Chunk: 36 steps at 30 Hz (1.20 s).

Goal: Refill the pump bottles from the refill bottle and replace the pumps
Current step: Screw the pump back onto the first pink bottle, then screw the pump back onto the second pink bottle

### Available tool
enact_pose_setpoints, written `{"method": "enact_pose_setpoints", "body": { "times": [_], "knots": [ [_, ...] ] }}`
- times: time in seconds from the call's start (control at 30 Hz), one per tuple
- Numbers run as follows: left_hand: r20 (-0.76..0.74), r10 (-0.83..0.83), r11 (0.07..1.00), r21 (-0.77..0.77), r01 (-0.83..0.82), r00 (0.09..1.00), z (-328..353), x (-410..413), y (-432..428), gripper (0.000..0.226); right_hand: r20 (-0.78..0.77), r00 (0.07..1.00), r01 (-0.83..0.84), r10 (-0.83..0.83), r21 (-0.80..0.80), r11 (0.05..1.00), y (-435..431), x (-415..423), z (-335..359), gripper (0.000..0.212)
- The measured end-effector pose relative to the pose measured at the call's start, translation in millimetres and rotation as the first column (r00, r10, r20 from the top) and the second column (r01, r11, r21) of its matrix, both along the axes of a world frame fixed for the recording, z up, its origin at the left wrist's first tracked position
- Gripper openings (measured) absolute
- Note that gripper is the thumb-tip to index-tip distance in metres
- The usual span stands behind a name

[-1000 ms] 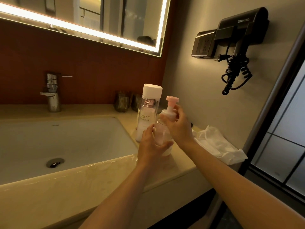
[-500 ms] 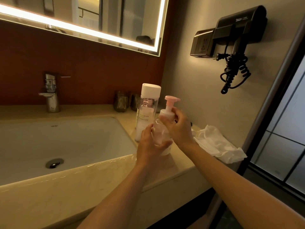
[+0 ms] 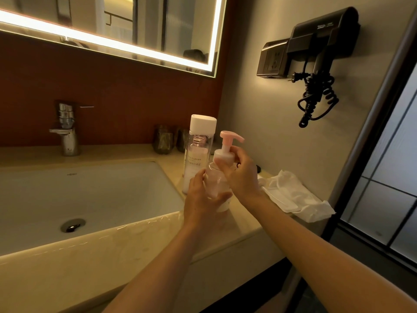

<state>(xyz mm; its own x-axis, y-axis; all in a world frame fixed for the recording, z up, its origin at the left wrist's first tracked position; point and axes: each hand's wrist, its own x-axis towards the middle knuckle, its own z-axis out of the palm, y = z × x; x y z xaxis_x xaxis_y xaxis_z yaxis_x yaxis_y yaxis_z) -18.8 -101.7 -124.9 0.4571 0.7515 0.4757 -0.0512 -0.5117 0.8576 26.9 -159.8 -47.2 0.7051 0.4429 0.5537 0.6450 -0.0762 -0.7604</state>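
A clear pump bottle stands on the beige counter right of the sink. My left hand grips its body from the left. My right hand grips the white collar under the pink pump head, whose nozzle points right. Just behind stands the taller refill bottle, clear with a white cap and pale liquid in its lower half; neither hand touches it.
A white basin with a chrome faucet lies to the left. A crumpled white cloth lies at the counter's right end. Two dark glasses stand at the back wall. A wall-mounted hair dryer hangs above right.
The pump head's nozzle has turned further to the right as my right hand twisted the collar. My left hand keeps its hold on the bottle. The refill bottle has not moved.
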Motion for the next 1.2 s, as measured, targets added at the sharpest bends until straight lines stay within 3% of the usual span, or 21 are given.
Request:
{"method": "enact_pose_setpoints", "body": {
  "times": [0.23, 0.43, 0.67, 0.77, 0.87, 0.93, 1.03, 1.13, 1.2],
  "knots": [
    [-0.011, 0.021, 1.0, 0.018, -0.02, 1.0, 1, -1, 0, 0.084, -0.044, 0.994, 0.102, -0.104, -0.036, 0.994, 14, 5, 4, 0.058],
    [0.002, 0.011, 1.0, -0.004, -0.011, 1.0, 2, -1, 0, 0.082, -0.108, 0.992, -0.07, 0.07, 0.006, 0.998, 4, 1, -1, 0.045],
    [0.026, -0.033, 0.999, -0.008, 0.033, 0.999, 1, -1, -2, 0.08, -0.096, 0.989, 0.111, -0.117, -0.06, 0.992, 10, 11, 0, 0.057],
    [0.079, 0.129, 0.991, 0.015, -0.13, 0.988, 7, -7, -4, 0.08, -0.062, 0.991, 0.116, -0.116, -0.01, 0.993, 10, 14, -5, 0.057],
    [0.148, 0.24, 0.961, -0.18, -0.212, 0.959, 12, -16, 2, 0.078, -0.024, 0.982, 0.188, -0.188, 0.017, 0.982, 13, 19, -7, 0.056],
    [0.128, 0.217, 0.952, -0.249, -0.181, 0.968, 13, -17, 6, 0.075, 0.009, 0.979, 0.205, -0.205, 0.008, 0.979, 17, 26, -8, 0.057],
    [0.07, 0.146, 0.971, -0.202, -0.129, 0.987, 13, -11, 3, 0.07, 0.044, 0.984, 0.175, -0.173, -0.036, 0.984, 19, 38, -9, 0.055],
    [0.027, 0.084, 0.98, -0.183, -0.078, 0.996, 14, -5, 11, 0.071, -0.089, 0.983, 0.17, -0.162, 0.099, 0.98, 9, 55, -12, 0.046],
    [0.006, 0.018, 0.983, -0.185, -0.017, 1.0, 11, -2, 22, 0.067, -0.076, 0.965, 0.255, -0.252, 0.037, 0.966, -5, 74, -19, 0.042]
  ]
}}
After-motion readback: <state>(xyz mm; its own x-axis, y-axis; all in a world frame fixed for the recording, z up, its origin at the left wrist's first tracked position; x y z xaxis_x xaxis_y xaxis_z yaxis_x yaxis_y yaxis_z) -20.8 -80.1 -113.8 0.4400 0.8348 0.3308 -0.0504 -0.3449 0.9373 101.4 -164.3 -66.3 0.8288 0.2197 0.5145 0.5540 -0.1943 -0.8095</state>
